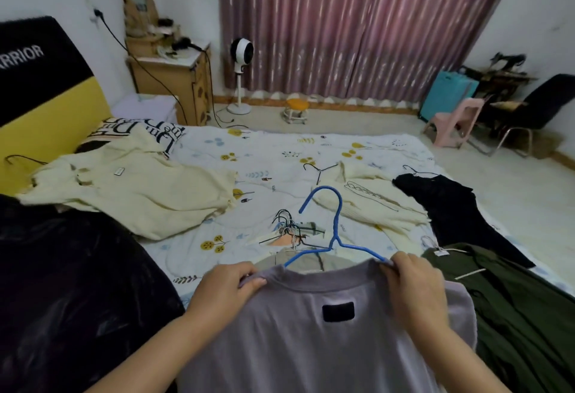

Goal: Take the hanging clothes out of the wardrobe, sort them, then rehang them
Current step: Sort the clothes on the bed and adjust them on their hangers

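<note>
1. The person is standing at the near edge of the bed (311,150) and holding a lilac T-shirt (311,330) by its neckline, back side up with the dark label patch showing, probably so the collar stays open and easy to work.
2. The left hand (227,287) is pinching the collar at the left shoulder, fingers curled over the fabric edge and thumb lying along it.
3. The right hand (413,283) is gripping the opposite shoulder, fingers bent round the cloth where the arm of the blue hanger (334,231) is disappearing under the neckline.
4. The hanger's hook is pointing up and away from the person, and its left arm is lying bare outside the collar, so the shirt seems to be only half seated; whether it is going on or coming off cannot be told.
5. Holding both shoulders apart is keeping the neck stretched, which likely lets the wire slide through.
6. A tangle of spare hangers (289,227) is lying just beyond the shirt, within easy reach for rehanging.
7. Sorted garments are lying spread in groups: a cream sweater (130,193) to the left, another cream knit (370,199) and a black dress (454,209) to the right, and an olive garment (513,299) just beside the shirt.
8. A dark glossy coat (62,283) is resting at the near left.
</note>
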`<state>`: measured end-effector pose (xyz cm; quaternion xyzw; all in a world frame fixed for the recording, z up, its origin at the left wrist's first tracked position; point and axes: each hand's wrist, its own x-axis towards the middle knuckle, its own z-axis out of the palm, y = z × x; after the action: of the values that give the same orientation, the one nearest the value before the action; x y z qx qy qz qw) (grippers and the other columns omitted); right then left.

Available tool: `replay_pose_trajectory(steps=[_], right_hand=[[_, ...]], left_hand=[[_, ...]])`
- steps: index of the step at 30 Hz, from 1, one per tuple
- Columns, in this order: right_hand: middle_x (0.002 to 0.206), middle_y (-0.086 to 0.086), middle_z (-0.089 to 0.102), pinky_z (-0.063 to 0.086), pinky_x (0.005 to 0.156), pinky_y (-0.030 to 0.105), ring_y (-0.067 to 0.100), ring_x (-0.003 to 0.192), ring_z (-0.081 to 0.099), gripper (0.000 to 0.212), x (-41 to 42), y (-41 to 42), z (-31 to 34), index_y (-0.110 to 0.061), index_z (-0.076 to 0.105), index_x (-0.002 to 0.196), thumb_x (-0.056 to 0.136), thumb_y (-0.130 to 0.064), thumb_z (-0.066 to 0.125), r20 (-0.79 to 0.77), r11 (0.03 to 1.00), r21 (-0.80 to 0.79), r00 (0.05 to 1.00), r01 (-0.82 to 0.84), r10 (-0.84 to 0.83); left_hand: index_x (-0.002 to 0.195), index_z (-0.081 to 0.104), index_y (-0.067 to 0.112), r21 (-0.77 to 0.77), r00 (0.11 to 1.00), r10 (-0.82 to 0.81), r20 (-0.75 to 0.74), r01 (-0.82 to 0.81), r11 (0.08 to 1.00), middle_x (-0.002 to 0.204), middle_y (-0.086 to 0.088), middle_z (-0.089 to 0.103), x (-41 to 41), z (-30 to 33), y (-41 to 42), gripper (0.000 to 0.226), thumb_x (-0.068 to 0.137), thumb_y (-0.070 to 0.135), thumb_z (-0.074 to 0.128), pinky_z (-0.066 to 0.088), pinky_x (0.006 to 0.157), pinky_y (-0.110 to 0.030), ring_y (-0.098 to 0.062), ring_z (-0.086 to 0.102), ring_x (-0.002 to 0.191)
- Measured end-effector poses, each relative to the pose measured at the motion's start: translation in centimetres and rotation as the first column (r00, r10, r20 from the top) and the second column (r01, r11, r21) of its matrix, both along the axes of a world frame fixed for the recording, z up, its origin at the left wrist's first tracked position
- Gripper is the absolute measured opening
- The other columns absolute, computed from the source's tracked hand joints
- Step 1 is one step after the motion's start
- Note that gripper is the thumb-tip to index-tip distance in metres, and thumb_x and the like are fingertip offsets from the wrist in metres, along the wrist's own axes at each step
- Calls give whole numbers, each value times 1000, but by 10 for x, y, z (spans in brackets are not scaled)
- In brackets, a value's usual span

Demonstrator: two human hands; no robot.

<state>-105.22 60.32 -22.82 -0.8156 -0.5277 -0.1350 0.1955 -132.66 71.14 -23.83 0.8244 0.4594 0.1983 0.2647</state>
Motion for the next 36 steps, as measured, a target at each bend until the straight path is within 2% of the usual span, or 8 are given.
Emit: replay_pose_trajectory(steps=[7, 12, 17, 20, 25, 27, 30, 36], right_hand=[[58, 13, 55, 27, 58, 33, 36, 58, 52, 25, -29, -44, 93, -9, 50, 58, 79, -19, 59, 22, 964, 265, 999, -33, 28], [64, 11, 53, 32, 59, 37, 31, 63, 47, 23, -38, -48, 172, -10, 51, 65, 86, -18, 57, -4, 903, 417, 993, -108, 120], [70, 18, 58, 31, 61, 37, 36, 69, 51, 20, -36, -42, 225, -1, 58, 70, 86, -11, 63, 24, 869, 467, 985, -162, 170], [74, 22, 60, 29, 63, 37, 39, 74, 53, 26, -35, -33, 247, 0, 59, 71, 83, -23, 57, 36, 847, 505, 984, -168, 174], [120, 22, 57, 35, 93, 49, 40, 113, 43, 32, -54, -10, 254, -4, 63, 114, 86, -15, 53, 5, 815, 557, 983, -157, 185], [134, 24, 47, 32, 101, 53, 43, 124, 38, 45, -75, -2, 242, -2, 55, 126, 81, -7, 59, 20, 822, 523, 967, -227, 255], [142, 27, 39, 33, 104, 53, 46, 128, 38, 57, -113, 13, 213, -1, 50, 132, 77, -20, 52, -14, 839, 407, 916, -360, 400], [159, 8, 0, 13, 114, 27, 20, 146, 6, 63, -182, 55, 185, -22, 8, 150, 98, -40, 38, -235, 827, 108, 794, -552, 560]], left_hand=[[61, 43, 22, 168, 996, -70, 57, 59, 984, 57, 6, 48, -39, 87, -38, 46, 65, 66, 30, 32, 57, -25, -14, 48, 63], [58, 39, 21, 307, 996, -93, 7, 87, 948, 55, 5, 44, -55, 181, -48, 40, 73, 58, 39, 29, 54, -29, -11, 45, 57], [50, 38, 19, 237, 989, -142, -40, 148, 960, 44, 8, 38, -62, 245, -53, 43, 75, 53, 45, 22, 50, -24, -7, 36, 45], [57, 54, 4, 215, 996, -82, 44, 70, 974, 49, 8, 42, -60, 268, -55, 50, 87, 44, 56, 25, 46, -21, -6, 37, 46], [54, 57, 11, 242, 994, 46, 98, -69, 968, 54, -5, 51, -61, 297, -52, 45, 88, 40, 57, 29, 53, -26, -10, 43, 52], [65, 63, 5, 260, 989, 129, 71, -143, 955, 59, -10, 52, -67, 308, -48, 45, 88, 42, 55, 29, 57, -28, -16, 45, 58], [47, 44, 7, 318, 966, 254, 40, -253, 914, 48, -4, 34, -74, 322, -39, 52, 91, 34, 54, 21, 51, -31, -17, 34, 50], [45, 38, 12, 405, 906, 424, 17, -394, 825, 50, -5, 38, -94, 341, -9, 55, 92, 36, 51, 20, 47, -30, -14, 36, 49]])
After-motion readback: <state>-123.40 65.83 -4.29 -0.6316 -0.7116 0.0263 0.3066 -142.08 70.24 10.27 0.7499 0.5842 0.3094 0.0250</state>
